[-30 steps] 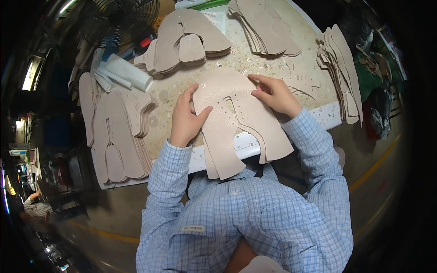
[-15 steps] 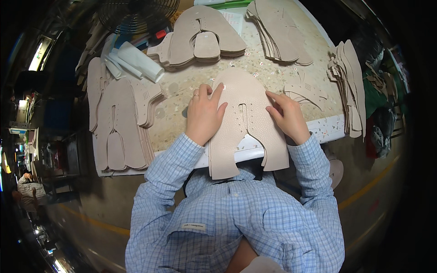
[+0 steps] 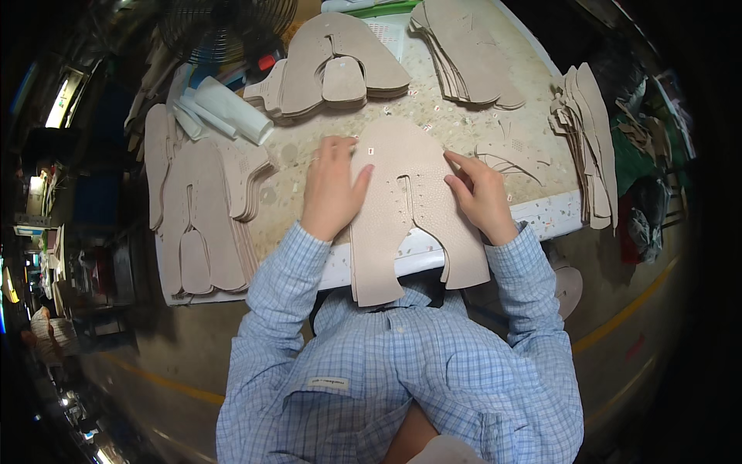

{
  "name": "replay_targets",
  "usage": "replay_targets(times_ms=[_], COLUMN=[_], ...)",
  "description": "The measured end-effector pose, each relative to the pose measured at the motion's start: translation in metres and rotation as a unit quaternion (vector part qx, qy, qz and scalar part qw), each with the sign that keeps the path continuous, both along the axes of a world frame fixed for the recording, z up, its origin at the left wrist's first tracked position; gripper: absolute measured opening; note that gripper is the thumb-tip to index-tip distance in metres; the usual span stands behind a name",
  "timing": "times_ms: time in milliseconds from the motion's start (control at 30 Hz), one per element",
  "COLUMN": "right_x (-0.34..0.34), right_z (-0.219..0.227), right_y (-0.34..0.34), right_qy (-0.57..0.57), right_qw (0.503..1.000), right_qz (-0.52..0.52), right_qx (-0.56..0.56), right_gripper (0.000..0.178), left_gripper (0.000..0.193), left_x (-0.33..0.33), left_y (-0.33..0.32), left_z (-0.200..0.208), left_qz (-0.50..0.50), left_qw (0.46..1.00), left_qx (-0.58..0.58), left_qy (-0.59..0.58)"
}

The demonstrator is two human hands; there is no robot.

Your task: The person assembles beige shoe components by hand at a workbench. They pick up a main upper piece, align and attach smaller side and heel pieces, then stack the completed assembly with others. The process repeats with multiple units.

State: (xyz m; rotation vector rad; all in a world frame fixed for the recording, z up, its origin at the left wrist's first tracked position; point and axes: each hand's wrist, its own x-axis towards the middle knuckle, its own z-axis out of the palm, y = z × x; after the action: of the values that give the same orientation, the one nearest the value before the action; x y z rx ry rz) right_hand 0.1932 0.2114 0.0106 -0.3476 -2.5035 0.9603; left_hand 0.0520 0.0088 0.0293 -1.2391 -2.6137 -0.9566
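In front of me lies a stack of pale beige leather shoe uppers (image 3: 433, 205), with a grained surface, a central slit, punched lace holes and two legs reaching past the table's front edge. A small white sticker (image 3: 371, 151) is on the top piece, near its upper left edge. My left hand (image 3: 331, 189) is open beside that edge; its thumb touches the leather and its fingers are spread over the tabletop. At the opposite edge, my right hand (image 3: 481, 193) is open, with index finger and thumb apart, both touching the leather's rim.
Stacked cut leather pieces surround the work: a left pile (image 3: 209, 247), a far pile (image 3: 309, 73), a back right pile (image 3: 468, 58) and a right pile (image 3: 591, 147). Rolled white sheets (image 3: 232, 108) and a black fan (image 3: 224, 27) stand back left. Tiny stickers dot the speckled table (image 3: 297, 166).
My left hand has moved left, its index finger coming off the sticker, which now shows whole. My right hand stays at the right edge. The whole view has shifted slightly.
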Motion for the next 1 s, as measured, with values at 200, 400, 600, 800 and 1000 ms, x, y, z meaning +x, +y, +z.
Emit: replay_targets(times_ms=[200,400,600,800,1000], right_x=[-0.011,-0.007,0.018,0.038,0.029], right_z=[-0.004,0.004,0.014,0.021,-0.006], right_y=[0.001,0.001,0.022,0.114,0.105], right_qy=[0.008,-0.034,0.032,-0.020,-0.045], right_qw=[0.999,0.999,0.999,0.945,0.985], right_qz=[-0.033,-0.025,-0.038,-0.229,-0.091], right_qx=[-0.018,-0.014,0.009,0.232,0.141], right_gripper=[0.031,0.028,0.027,0.035,0.054], left_gripper=[0.067,0.090,0.092,0.083,0.061], left_x=[0.044,0.089,0.083,0.073,0.053], left_y=[-0.027,-0.025,-0.026,-0.027,-0.017], left_z=[0.010,0.005,-0.001,0.009,0.033], left_qz=[0.064,0.035,0.016,-0.034,-0.046], left_qw=[0.997,0.992,0.992,0.993,0.999], left_qx=[0.004,-0.116,-0.066,-0.038,0.008], left_qy=[-0.038,-0.025,-0.102,-0.104,-0.019])
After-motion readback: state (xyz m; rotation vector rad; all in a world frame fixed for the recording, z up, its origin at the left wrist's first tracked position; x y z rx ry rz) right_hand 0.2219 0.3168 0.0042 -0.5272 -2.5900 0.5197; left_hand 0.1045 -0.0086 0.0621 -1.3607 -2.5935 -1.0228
